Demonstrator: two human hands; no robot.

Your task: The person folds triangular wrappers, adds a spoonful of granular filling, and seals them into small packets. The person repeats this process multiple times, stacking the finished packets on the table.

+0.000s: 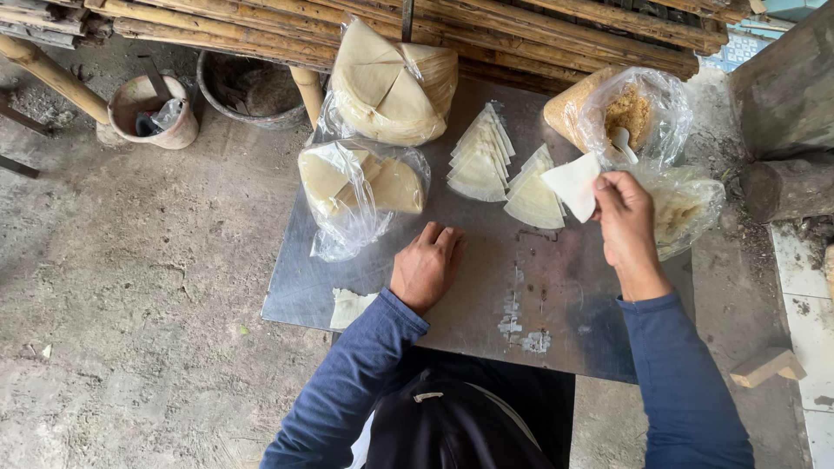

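Nearest the camera are the person's dark lap and two blue sleeves reaching out over a grey metal surface (486,304). The left hand (427,265) rests knuckles-up on the bare metal near the middle, fingers curled under and holding nothing. The right hand (624,221) is raised at the right side, fingertips pinching the edge of a pale wrapper sheet (573,184), which hangs just above a fanned stack of wedge-shaped wrappers (532,193). A second fanned stack (479,156) lies just left of it. Far right sits an open clear plastic bag of brown crumbly filling (627,111) with a white spoon (622,142) in it, and another clear bag (686,208) lies behind the right hand. At the far left of the surface, two clear bags hold cream wrappers: a rounded one (391,82) farther off and a flatter one (360,187) nearer. A small wrapper scrap (349,306) lies at the near left edge.
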